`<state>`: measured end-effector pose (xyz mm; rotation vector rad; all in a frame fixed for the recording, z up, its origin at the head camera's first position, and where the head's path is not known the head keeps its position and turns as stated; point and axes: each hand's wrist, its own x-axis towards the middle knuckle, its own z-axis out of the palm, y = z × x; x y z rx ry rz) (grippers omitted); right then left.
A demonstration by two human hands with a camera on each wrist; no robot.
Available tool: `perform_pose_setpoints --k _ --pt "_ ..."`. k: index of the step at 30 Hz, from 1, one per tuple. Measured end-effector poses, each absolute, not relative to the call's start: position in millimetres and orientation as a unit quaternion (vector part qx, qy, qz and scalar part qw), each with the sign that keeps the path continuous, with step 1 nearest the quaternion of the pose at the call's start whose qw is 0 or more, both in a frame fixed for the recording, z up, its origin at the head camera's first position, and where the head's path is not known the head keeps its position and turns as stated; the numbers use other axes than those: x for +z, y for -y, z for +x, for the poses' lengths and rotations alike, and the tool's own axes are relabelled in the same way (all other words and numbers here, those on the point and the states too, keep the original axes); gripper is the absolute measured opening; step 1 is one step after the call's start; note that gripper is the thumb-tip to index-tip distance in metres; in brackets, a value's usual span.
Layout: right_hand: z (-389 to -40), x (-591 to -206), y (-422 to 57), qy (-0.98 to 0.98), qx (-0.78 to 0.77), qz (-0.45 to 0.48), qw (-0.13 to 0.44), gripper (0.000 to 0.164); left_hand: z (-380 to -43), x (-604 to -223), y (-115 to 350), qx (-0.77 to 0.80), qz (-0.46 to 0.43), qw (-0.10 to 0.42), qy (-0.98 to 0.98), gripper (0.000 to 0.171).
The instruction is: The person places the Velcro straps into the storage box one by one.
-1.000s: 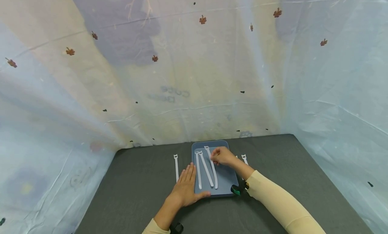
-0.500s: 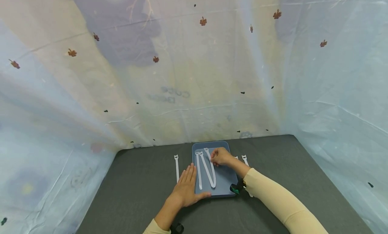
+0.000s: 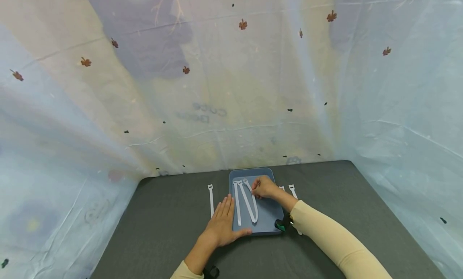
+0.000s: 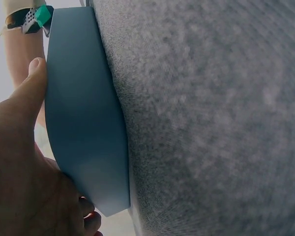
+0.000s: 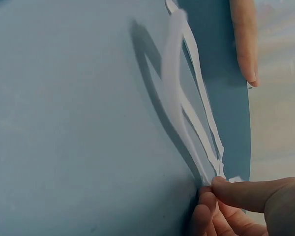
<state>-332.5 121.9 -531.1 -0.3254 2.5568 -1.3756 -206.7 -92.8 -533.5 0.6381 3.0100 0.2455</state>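
My right hand [image 3: 265, 186] pinches a white cable strap [image 3: 256, 208] between thumb and fingers, over the right part of a shallow blue tray [image 3: 270, 220]. Two more white straps, a straight one [image 3: 237, 206] and a slanted one [image 3: 246, 200], lie in the tray to the left of it. In the right wrist view the held strap [image 5: 171, 78] bows up and casts a shadow on the tray floor. My left hand [image 3: 220, 224] lies with straight fingers along the tray's left side, its thumb at the front rim. Seen from the left wrist, the thumb [image 4: 33, 78] reaches along the tray's rim.
Another white strap [image 3: 211, 200] lies on the dark grey table [image 3: 162, 222] left of the tray. To the right are a strap [image 3: 293, 190] and the slotted end of one more [image 3: 281, 187], partly behind my right arm. A patterned sheet [image 3: 231, 82] hangs around the table.
The held strap's slotted end has shifted slightly toward me, and its lower end has swung a little left, close to the slanted strap. My hands have stayed nearly still.
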Motion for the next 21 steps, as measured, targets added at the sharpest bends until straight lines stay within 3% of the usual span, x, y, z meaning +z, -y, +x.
perform_pose_setpoints --k 21 --pt "-331.8 -532.2 -121.4 -0.903 -0.406 -0.121 0.074 0.019 -208.4 -536.0 92.9 0.075 0.201 0.024 -0.976 0.123"
